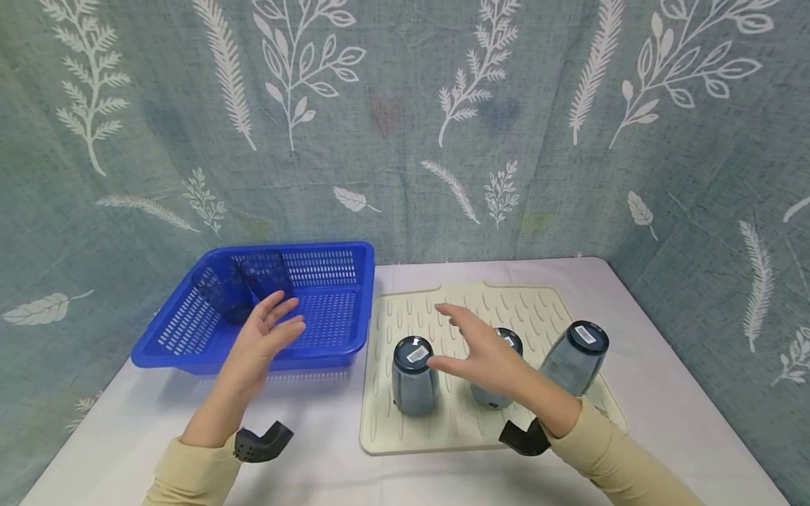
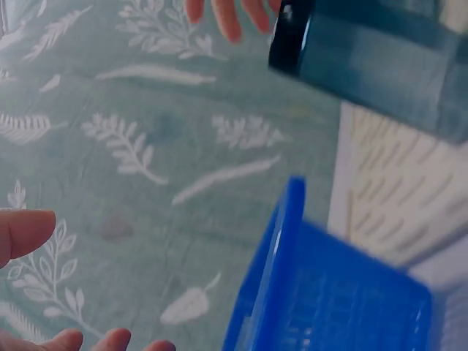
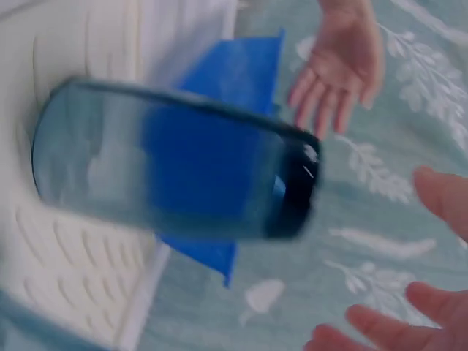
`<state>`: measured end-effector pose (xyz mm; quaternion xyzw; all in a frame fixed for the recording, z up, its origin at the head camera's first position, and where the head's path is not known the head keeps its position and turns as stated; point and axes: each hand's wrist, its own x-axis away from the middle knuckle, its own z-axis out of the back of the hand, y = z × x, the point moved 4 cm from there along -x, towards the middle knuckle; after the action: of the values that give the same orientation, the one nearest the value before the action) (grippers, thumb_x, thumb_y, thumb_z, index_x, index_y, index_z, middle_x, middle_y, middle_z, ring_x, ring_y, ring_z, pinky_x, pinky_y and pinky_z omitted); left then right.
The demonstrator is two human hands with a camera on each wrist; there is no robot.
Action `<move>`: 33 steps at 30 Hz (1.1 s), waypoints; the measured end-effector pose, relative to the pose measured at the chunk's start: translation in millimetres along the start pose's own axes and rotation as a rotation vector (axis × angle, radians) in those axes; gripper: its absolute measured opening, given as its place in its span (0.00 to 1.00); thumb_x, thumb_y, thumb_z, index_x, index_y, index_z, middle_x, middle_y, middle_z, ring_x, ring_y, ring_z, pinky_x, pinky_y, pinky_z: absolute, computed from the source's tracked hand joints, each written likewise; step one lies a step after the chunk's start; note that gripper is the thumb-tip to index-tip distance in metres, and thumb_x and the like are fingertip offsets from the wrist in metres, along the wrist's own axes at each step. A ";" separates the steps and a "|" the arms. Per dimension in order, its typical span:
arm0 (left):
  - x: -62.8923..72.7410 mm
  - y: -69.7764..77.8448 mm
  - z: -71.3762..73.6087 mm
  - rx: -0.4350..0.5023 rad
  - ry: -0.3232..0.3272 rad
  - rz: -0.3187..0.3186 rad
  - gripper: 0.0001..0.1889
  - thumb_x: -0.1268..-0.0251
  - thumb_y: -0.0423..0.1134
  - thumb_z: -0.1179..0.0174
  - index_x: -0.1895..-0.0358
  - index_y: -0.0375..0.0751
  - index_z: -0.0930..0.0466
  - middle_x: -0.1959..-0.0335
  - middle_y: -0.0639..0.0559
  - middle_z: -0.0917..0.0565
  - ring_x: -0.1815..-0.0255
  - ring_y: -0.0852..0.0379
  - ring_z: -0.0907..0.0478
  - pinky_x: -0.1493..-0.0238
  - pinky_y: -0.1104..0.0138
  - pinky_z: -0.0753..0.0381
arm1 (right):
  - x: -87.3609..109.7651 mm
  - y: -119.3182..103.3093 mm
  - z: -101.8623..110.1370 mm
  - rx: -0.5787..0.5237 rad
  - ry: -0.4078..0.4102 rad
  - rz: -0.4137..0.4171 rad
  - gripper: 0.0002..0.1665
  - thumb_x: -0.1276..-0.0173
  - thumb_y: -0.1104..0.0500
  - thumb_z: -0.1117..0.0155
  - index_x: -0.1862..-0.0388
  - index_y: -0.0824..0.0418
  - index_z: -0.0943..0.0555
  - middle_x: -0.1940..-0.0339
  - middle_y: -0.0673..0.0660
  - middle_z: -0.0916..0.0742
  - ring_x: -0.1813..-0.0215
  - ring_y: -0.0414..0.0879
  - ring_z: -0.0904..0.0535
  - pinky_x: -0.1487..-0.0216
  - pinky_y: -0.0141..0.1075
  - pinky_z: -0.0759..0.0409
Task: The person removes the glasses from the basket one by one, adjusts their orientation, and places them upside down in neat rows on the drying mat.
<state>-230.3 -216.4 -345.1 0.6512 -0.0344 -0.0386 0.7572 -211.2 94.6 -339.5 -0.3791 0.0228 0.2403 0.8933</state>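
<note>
Where the fingers of my right hand (image 1: 487, 353) stand spread and slightly bent, the nearest glass (image 1: 414, 390) sits just below them and to their left, upside down, a white label on its dark base. My thumb overlaps the edge of that base in the head view, but the right wrist view shows a gap between glass and fingers. A second upturned glass (image 1: 486, 398) stands under my right palm, partly hidden by it, and a third upturned glass (image 1: 571, 365) is to the right of those fingers. All three stand on a cream mat (image 1: 405, 309) with raised ridges, beneath my right hand.

The fingers of my left hand (image 1: 258, 346) are also parted and gently curved, the thumb held away from the rest. They cross the near side of a blue plastic basket (image 1: 323, 357) in the head view. Beyond them, toward its far left corner, the basket holds two dark glasses (image 1: 224, 292).

Behind each set of fingers come a black wrist device (image 1: 262, 444) and a beige sleeve (image 1: 196, 467). Under everything is the white-covered worktop (image 1: 329, 436); past my fingertips hangs a grey-green cloth (image 1: 392, 197) patterned with white leaves.
</note>
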 end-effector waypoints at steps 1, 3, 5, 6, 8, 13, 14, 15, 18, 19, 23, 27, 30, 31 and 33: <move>-1.5 -0.2 7.6 -0.003 0.014 0.004 0.43 0.35 0.40 0.46 0.28 0.42 0.68 0.28 0.39 0.51 0.31 0.40 0.48 0.32 0.46 0.51 | 3.3 0.5 7.9 -0.026 0.034 0.021 0.43 0.43 0.51 0.32 0.32 0.58 0.40 0.34 0.58 0.30 0.36 0.54 0.32 0.41 0.48 0.30; -5.5 -0.5 24.2 -0.019 0.058 0.018 0.44 0.36 0.41 0.45 0.28 0.43 0.69 0.27 0.39 0.54 0.30 0.39 0.51 0.32 0.45 0.55 | 10.9 2.8 23.6 -0.073 0.103 0.071 0.40 0.43 0.56 0.32 0.33 0.59 0.38 0.36 0.59 0.29 0.38 0.54 0.30 0.41 0.45 0.29; -10.9 -1.3 40.6 -0.050 0.103 0.038 0.46 0.36 0.43 0.45 0.28 0.44 0.72 0.27 0.39 0.58 0.29 0.38 0.54 0.31 0.45 0.58 | 21.0 6.3 40.1 -0.094 0.170 0.113 0.38 0.42 0.60 0.33 0.34 0.61 0.37 0.37 0.60 0.28 0.39 0.53 0.30 0.41 0.40 0.28; -14.1 -2.0 48.6 -0.072 0.126 0.050 0.47 0.36 0.44 0.44 0.28 0.45 0.73 0.27 0.39 0.59 0.29 0.38 0.56 0.32 0.44 0.59 | 26.4 8.3 48.1 -0.097 0.201 0.131 0.38 0.43 0.62 0.33 0.35 0.61 0.37 0.38 0.60 0.28 0.39 0.51 0.30 0.41 0.35 0.29; -22.3 -3.6 62.6 -0.134 0.159 0.087 0.49 0.37 0.47 0.45 0.28 0.44 0.76 0.27 0.39 0.62 0.29 0.36 0.59 0.32 0.43 0.60 | 37.1 12.3 63.2 -0.096 0.262 0.158 0.37 0.43 0.66 0.34 0.35 0.62 0.37 0.38 0.58 0.27 0.40 0.46 0.30 0.41 0.28 0.30; -49.4 -12.2 86.0 -0.209 0.100 0.217 0.49 0.34 0.50 0.50 0.32 0.39 0.84 0.28 0.36 0.70 0.30 0.32 0.62 0.32 0.44 0.55 | 58.7 20.9 90.9 -0.075 0.378 0.197 0.38 0.46 0.73 0.36 0.35 0.63 0.37 0.40 0.46 0.27 0.41 0.31 0.31 0.44 0.18 0.34; -54.5 -13.9 88.8 -0.207 0.080 0.243 0.49 0.33 0.50 0.51 0.33 0.39 0.86 0.29 0.35 0.71 0.30 0.32 0.61 0.32 0.45 0.53 | 61.5 22.6 93.8 -0.072 0.387 0.201 0.39 0.46 0.73 0.36 0.35 0.64 0.37 0.40 0.42 0.28 0.41 0.30 0.32 0.44 0.17 0.34; -59.2 -15.3 90.9 -0.205 0.065 0.265 0.49 0.33 0.49 0.52 0.33 0.39 0.86 0.29 0.36 0.73 0.30 0.32 0.61 0.32 0.46 0.53 | 63.7 24.0 95.9 -0.070 0.391 0.204 0.39 0.46 0.74 0.36 0.35 0.64 0.37 0.41 0.39 0.28 0.41 0.29 0.32 0.44 0.17 0.34; -72.1 -17.9 92.9 -0.205 0.070 0.308 0.49 0.34 0.50 0.52 0.33 0.40 0.87 0.29 0.38 0.73 0.30 0.32 0.61 0.32 0.45 0.53 | 68.3 28.5 98.7 -0.068 0.395 0.213 0.39 0.47 0.75 0.36 0.36 0.65 0.37 0.41 0.35 0.29 0.42 0.29 0.31 0.44 0.18 0.34; -76.1 -18.5 92.3 -0.211 0.078 0.319 0.49 0.34 0.50 0.51 0.33 0.41 0.86 0.28 0.38 0.73 0.30 0.31 0.61 0.32 0.44 0.53 | 69.5 29.9 99.0 -0.068 0.392 0.217 0.39 0.47 0.75 0.36 0.36 0.65 0.37 0.41 0.35 0.29 0.41 0.29 0.31 0.44 0.18 0.34; -90.2 -18.6 86.6 -0.229 0.134 0.360 0.51 0.37 0.53 0.51 0.32 0.40 0.85 0.29 0.38 0.74 0.30 0.31 0.63 0.33 0.43 0.53 | 74.0 33.9 100.1 -0.074 0.399 0.197 0.39 0.47 0.76 0.37 0.35 0.65 0.37 0.41 0.39 0.28 0.41 0.29 0.31 0.44 0.18 0.34; -100.8 -19.4 79.1 -0.210 0.193 0.405 0.52 0.37 0.56 0.53 0.33 0.40 0.88 0.30 0.39 0.80 0.29 0.35 0.70 0.31 0.46 0.55 | 76.2 35.1 100.0 -0.084 0.400 0.192 0.39 0.47 0.76 0.37 0.35 0.66 0.38 0.40 0.44 0.27 0.41 0.30 0.31 0.44 0.18 0.34; -108.0 -21.9 74.4 -0.172 0.253 0.440 0.52 0.37 0.56 0.54 0.35 0.43 0.91 0.32 0.40 0.84 0.29 0.36 0.71 0.30 0.48 0.57 | 76.5 35.3 99.4 -0.089 0.393 0.217 0.39 0.47 0.77 0.37 0.35 0.67 0.38 0.40 0.44 0.27 0.41 0.30 0.31 0.45 0.18 0.34; -110.4 -23.0 73.2 -0.158 0.273 0.451 0.52 0.37 0.56 0.54 0.36 0.44 0.92 0.32 0.40 0.85 0.29 0.36 0.71 0.30 0.49 0.57 | 76.6 35.4 99.3 -0.091 0.392 0.223 0.39 0.47 0.77 0.37 0.35 0.67 0.38 0.40 0.44 0.27 0.41 0.30 0.31 0.45 0.18 0.34; -114.6 -24.3 71.2 -0.145 0.331 0.454 0.52 0.38 0.54 0.52 0.35 0.44 0.92 0.32 0.40 0.84 0.29 0.37 0.69 0.30 0.51 0.56 | 76.5 36.3 99.2 -0.088 0.390 0.227 0.40 0.48 0.77 0.37 0.35 0.67 0.38 0.40 0.43 0.28 0.41 0.30 0.31 0.44 0.18 0.34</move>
<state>-351.9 -278.2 -358.7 0.5686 -0.0522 0.2363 0.7862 -173.9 216.2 -310.2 -0.4522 0.2270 0.2622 0.8218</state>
